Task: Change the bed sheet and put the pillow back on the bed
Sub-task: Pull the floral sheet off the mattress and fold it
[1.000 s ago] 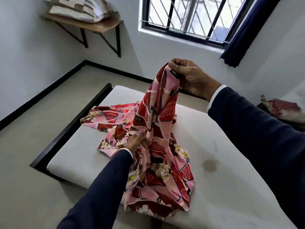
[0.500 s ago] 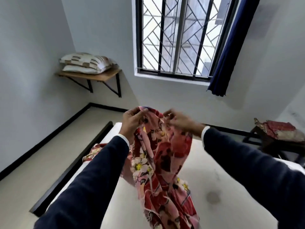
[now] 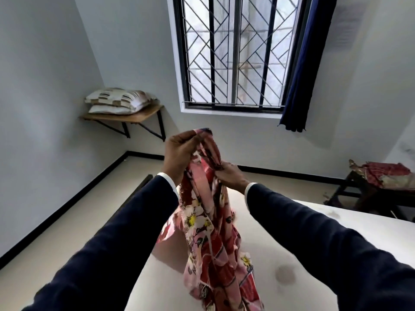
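**A:** Head view, what have you got at centre frame?

**B:** I see the left hand [image 3: 179,153] raised just above the middle of the frame, fingers curled and pinching the top fold of the bed sheet [image 3: 211,221], a red and pink floral cloth. The right hand [image 3: 231,175] sits just below and to the right of it, fingers pressed together on the same bunched fold. Both come out of dark sleeves with a white cuff showing.

**A:** And the rest of the sheet?

**B:** It hangs down from the two hands as a gathered column, running to the bottom edge of the frame, in front of the bare white mattress [image 3: 348,225] that fills the lower right. I can't tell whether its lower end touches the mattress.

**A:** The pillow?

**B:** I make out two stacked pillows [image 3: 119,99] in the left middle, lying on a wooden wall shelf [image 3: 143,114], well apart from the bed. Top centre is a barred window [image 3: 233,52] with a dark blue curtain [image 3: 303,63] at its right. At the right edge, a reddish cloth [image 3: 388,173] lies on a dark stool.
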`<state>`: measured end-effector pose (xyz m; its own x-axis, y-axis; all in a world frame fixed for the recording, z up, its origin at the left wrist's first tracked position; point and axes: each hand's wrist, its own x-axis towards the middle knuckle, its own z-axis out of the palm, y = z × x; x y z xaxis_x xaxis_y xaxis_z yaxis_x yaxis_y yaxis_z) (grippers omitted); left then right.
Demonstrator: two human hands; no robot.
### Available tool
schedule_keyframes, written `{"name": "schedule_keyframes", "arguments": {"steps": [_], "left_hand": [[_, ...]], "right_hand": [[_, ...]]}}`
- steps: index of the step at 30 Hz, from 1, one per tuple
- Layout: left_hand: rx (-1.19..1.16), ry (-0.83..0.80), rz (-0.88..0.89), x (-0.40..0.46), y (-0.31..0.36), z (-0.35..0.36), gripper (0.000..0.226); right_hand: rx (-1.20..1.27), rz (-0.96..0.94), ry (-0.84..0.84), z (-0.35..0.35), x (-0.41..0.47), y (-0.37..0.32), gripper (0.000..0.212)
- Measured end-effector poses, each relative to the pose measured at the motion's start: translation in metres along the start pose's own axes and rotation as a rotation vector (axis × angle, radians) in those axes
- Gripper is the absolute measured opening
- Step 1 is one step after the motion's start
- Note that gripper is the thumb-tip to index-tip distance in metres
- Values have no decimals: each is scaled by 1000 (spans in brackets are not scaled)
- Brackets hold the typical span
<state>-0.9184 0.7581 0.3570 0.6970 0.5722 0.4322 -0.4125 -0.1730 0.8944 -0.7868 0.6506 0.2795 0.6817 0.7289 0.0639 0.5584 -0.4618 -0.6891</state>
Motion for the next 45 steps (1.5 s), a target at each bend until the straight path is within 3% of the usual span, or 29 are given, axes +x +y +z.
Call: {"name": "schedule_keyframes", "arguments": {"steps": [3,5,8,13,16,18,20,25,29,33,38,42,45], "left_hand": [[24,130,46,11,-6,-17,10],[3,143,66,14,-9,-16,12],[22,140,74,13,-10,4,16],[43,245,85,35,-11,29,11],[215,229,125,53,-7,36,25],[316,153,47,66,-4,31,43],[477,-24,35,72,-2,24,51],[863,-616,39,50,-20,43,16],[829,-900,-125,14,-56,91,21],[710,-910,-327,-21,-96,135,29],[660,-812,-279,-34,-117,170,53],[662,-798,-314,-37,-125,190,34],[717,-846,-297,-38,-134,206,26]], "right_hand": [[-434,12,-30,-22,-8,36,24],[-544,36,26,-39,-15,60,23],[-542,52,22,-64,-15,80,26],[-491,0,-315,-100,-16,81,16],[-543,68,-365,-127,-10,85,17],[-503,151,-346,-146,-7,98,29],[-359,242,-286,-164,-7,117,35],[330,379,48,-177,-24,143,32],[653,379,159,-165,-25,149,28],[665,332,107,-170,-21,142,10],[526,288,22,-180,-33,138,23],[553,305,7,-180,-43,148,26],[608,330,63,-177,-46,157,16]]}}
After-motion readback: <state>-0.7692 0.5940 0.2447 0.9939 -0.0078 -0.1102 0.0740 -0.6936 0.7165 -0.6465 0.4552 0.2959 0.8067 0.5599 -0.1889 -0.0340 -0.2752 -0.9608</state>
